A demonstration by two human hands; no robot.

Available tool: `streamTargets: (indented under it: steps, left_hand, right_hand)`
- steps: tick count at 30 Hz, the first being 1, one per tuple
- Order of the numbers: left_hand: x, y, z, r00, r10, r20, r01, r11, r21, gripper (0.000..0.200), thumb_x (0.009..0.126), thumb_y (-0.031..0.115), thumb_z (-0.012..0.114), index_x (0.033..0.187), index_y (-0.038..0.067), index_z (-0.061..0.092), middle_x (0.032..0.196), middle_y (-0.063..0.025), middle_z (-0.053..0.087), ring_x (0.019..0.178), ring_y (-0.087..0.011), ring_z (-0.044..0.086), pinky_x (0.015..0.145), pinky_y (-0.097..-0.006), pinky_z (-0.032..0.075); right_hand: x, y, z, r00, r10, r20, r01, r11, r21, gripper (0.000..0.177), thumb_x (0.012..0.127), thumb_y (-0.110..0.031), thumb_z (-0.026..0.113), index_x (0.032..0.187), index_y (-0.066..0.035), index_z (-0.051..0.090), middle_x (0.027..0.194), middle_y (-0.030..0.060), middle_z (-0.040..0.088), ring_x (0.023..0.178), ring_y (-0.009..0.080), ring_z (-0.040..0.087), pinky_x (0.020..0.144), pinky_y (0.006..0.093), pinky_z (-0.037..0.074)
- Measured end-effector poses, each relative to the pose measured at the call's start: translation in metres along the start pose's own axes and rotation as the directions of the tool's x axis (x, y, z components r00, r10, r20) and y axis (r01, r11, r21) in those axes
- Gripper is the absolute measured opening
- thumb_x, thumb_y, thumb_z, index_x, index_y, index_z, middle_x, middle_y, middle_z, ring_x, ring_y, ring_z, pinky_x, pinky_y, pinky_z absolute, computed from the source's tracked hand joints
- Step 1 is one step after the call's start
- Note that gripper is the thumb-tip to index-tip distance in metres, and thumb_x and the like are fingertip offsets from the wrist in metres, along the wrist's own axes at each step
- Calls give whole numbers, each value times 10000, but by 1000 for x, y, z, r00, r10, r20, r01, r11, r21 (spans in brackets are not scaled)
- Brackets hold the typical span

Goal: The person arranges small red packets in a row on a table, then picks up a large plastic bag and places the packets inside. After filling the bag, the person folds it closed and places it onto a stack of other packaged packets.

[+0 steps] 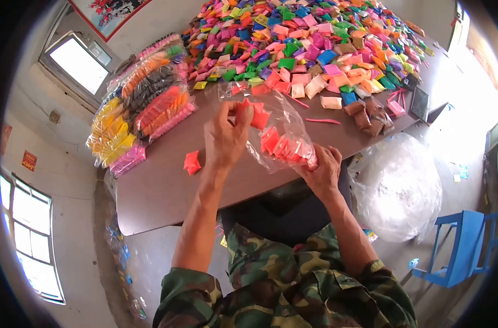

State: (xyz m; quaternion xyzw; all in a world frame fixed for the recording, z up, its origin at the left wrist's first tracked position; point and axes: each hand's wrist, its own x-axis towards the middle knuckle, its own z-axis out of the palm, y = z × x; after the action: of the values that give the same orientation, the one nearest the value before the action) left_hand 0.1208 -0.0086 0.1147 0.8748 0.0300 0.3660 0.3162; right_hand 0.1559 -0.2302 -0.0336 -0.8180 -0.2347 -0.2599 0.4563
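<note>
My left hand (227, 132) pinches a small coral-red packet (257, 116) at the mouth of a clear plastic bag (292, 117). Lower in that bag lie several more coral-red packets (281, 146), bunched in a row. The bag's bottom end is gripped by my right hand (322, 170), fingers curled round it. On the table (167, 188), left of my left wrist, one loose coral-red packet (192, 163) lies apart. What the soft packets contain cannot be made out.
A big heap of multicoloured packets (298, 44) covers the table's far side. Filled clear bags (145, 104) are stacked at the left. Brown packets (369, 117) and a pink plastic stick (322, 121) lie at the right. A large clear bag (396, 186) and a blue stool (462, 249) stand right of the table.
</note>
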Motion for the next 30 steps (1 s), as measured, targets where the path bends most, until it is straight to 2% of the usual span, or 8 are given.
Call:
streamTargets:
  steps: [1, 4, 5, 13, 22, 25, 28, 30]
  left_hand:
    - [2, 6, -3, 999, -45, 11, 45, 999, -12, 297, 995, 291, 767, 1081, 31, 650, 874, -169, 744, 788, -390, 735, 673, -457, 574]
    - [-4, -31, 7, 979, 204, -3, -198, 954, 224, 278, 995, 279, 761, 1080, 40, 649, 912, -164, 747, 787, -390, 735, 661, -466, 574]
    - [-7, -32, 7, 979, 203, 25, -203, 943, 263, 273, 996, 281, 755, 1079, 44, 647, 924, -161, 745, 789, -390, 736, 660, -476, 576]
    - [-16, -34, 14, 980, -33, 196, -96, 783, 614, 306, 986, 352, 718, 1089, 74, 643, 966, -151, 729, 841, -403, 752, 708, -525, 593]
    - [-4, -35, 33, 909, -67, 411, -198, 799, 568, 360, 961, 409, 727, 977, 50, 695, 923, -200, 774, 895, -429, 755, 735, -561, 584]
    - [-3, -31, 38, 948, -111, 298, -78, 826, 558, 346, 956, 403, 732, 1061, 74, 736, 976, -191, 785, 942, -416, 762, 799, -543, 593]
    - [-8, -34, 42, 911, -107, 399, -88, 894, 440, 411, 966, 426, 737, 1241, 121, 751, 1086, -205, 789, 1005, -424, 760, 884, -532, 589]
    - [-6, -33, 39, 899, -154, 410, -72, 871, 486, 427, 967, 442, 726, 1280, 152, 753, 1096, -195, 791, 1036, -416, 757, 906, -528, 585]
  right_hand:
    - [1, 0, 1, 1000, -3, -3, 3, 1000, 1, 522, 764, -374, 933, 1172, -118, 733, 1073, 45, 774, 1057, 246, 728, 1096, 457, 423]
    - [3, -4, -3, 998, 36, 42, -36, 999, 0, 526, 761, -379, 935, 1167, -112, 734, 1077, 53, 775, 1067, 249, 725, 1101, 455, 420]
    - [4, -2, -2, 999, 26, 31, -27, 1000, 8, 530, 761, -384, 934, 1167, -108, 734, 1078, 56, 775, 1067, 250, 725, 1102, 455, 419]
    - [3, -2, -1, 999, 22, 37, -22, 1000, 9, 548, 764, -411, 933, 1174, -106, 736, 1088, 52, 780, 1069, 250, 726, 1106, 452, 413]
    - [2, -1, 0, 1000, 1, 17, -1, 1000, 23, 543, 771, -411, 929, 1178, -113, 729, 1073, 39, 773, 1053, 240, 725, 1095, 461, 419]
    - [1, -1, -1, 1000, 3, 16, -3, 1000, 25, 539, 773, -410, 928, 1176, -113, 728, 1073, 41, 773, 1052, 243, 724, 1097, 460, 420]
    - [3, -2, -2, 1000, 2, 23, -3, 1000, 30, 541, 769, -411, 930, 1173, -114, 728, 1067, 41, 772, 1048, 246, 724, 1097, 461, 420]
    - [2, 0, 1, 1000, 11, 21, -11, 999, 30, 544, 767, -413, 932, 1173, -115, 727, 1064, 40, 772, 1045, 247, 725, 1099, 459, 419]
